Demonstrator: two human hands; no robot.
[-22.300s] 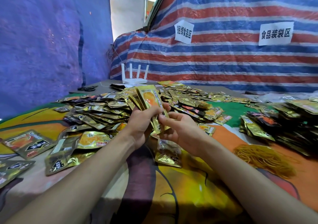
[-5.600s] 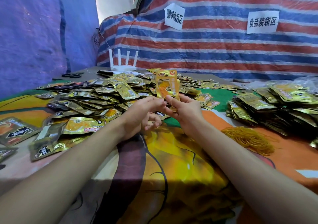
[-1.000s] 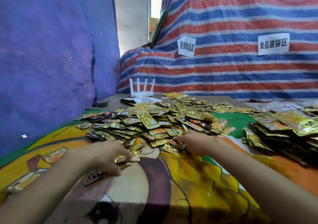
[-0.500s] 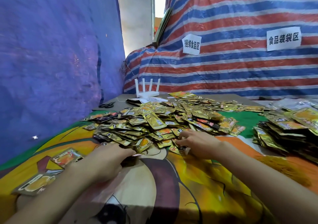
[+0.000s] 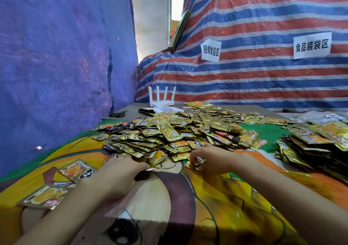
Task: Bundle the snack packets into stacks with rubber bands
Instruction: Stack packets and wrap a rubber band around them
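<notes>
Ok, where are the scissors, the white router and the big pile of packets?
scissors (image 5: 117,114): head view, the dark handles.
white router (image 5: 162,104): head view, its flat base.
pile of packets (image 5: 169,133): head view, a gold packet on top.

Bare cloth (image 5: 169,207) near edge passable; packet heap (image 5: 178,131) ahead, stacked bundles (image 5: 310,146) right.

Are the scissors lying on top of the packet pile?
No, the scissors lie off to the left of the packet pile, clear of it.
</notes>
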